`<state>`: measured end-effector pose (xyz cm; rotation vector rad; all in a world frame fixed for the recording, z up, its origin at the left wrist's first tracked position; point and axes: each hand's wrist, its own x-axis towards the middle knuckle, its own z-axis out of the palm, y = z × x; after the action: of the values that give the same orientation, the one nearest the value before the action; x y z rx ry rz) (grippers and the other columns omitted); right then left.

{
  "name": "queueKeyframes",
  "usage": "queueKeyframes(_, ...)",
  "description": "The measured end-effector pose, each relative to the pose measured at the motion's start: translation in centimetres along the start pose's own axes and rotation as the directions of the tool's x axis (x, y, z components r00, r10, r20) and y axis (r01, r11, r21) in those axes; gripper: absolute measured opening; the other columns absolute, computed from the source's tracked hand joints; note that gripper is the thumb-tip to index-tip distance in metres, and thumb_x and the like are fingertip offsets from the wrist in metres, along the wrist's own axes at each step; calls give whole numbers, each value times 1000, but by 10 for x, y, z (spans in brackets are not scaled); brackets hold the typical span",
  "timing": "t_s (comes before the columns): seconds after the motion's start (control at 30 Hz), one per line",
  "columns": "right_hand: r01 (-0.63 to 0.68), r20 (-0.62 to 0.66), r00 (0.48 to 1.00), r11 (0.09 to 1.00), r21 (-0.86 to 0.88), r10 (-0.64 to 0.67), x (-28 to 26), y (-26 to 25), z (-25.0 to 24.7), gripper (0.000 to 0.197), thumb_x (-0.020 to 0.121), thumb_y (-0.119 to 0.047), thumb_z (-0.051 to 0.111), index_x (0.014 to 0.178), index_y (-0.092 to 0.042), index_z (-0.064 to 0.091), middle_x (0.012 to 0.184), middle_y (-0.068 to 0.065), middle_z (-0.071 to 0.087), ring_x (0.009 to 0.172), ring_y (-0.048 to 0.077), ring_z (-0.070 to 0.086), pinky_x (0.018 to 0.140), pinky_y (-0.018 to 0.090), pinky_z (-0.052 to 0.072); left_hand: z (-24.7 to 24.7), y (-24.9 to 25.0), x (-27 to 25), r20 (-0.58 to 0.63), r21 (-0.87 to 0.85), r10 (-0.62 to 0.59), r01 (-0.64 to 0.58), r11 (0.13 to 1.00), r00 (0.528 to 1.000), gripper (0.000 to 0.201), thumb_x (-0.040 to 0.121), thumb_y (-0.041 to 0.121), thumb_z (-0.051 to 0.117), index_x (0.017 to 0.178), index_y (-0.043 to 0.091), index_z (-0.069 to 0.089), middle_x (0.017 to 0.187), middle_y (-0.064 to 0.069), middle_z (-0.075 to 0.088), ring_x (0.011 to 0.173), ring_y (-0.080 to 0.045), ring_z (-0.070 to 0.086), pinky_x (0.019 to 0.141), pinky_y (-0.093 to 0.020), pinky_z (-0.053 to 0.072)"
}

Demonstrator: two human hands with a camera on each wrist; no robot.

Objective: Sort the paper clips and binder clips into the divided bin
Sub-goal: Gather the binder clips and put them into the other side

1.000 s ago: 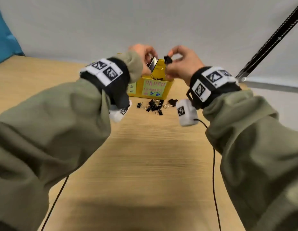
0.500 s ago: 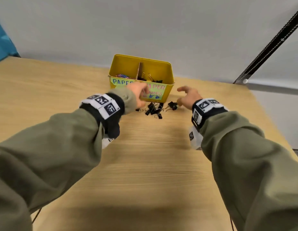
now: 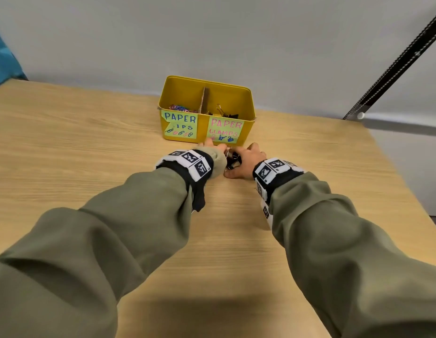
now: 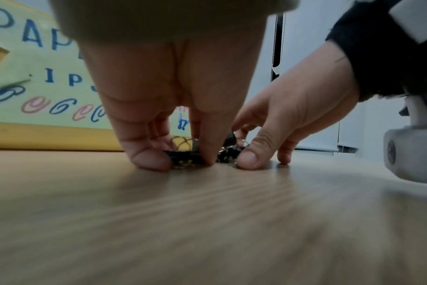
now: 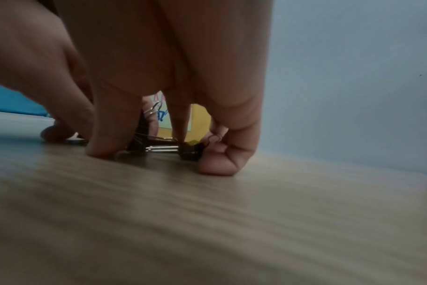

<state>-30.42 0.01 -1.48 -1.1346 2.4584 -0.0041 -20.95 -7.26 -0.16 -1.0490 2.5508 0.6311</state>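
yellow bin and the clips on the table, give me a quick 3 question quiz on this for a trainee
1. True or false: the left compartment of the yellow bin holds black binder clips.
2. Where does the loose pile of binder clips lie?
A. inside the bin
B. on the table in front of the bin, between both hands
C. at the table's left edge
3. Fill in: the pink label on the bin's right half reads "PAPER ____".

Key
1. False. The left side holds the coloured paper clips; black clips lie in the right side.
2. B. The left hand and the right hand have their fingers down around the pile.
3. CLAMPS
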Motion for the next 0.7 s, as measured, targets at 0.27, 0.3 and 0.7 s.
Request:
queueKeyframes(0.27,63,-26,998,995,78,-61,-12,3,-1,36,80,-19,69,114,-12,61,128,14,44,96,26,53,92,32,51,-5,-23,-11,-8,26,27,-26,999,1000,41,92,7,48,133,8,46,129,-14,55,109,-27,57,85,-31,45)
queueKeyframes(0.3,75,-48,996,992,96,-71,-15,5,1,34,80,-16,69,114,-10,63,127,15,45,98,26,54,94,35,51,-5,-28,-13,-35,25,33,-32,999,999,40,92,8,49,131,8,47,129,-13,56,111,-27,57,85,-30,45)
queueKeyframes(0.7,52,0,996,564,824,-90,-50,25,-32,13,80,1,66,82,-12,64,83,6,62,65,12,60,56,13,56,-11,-80,-37,-3,-751,9,-9,661,1000,21,80,-9,61,87,11,58,81,-6,58,60,-15,56,46,-13,52)
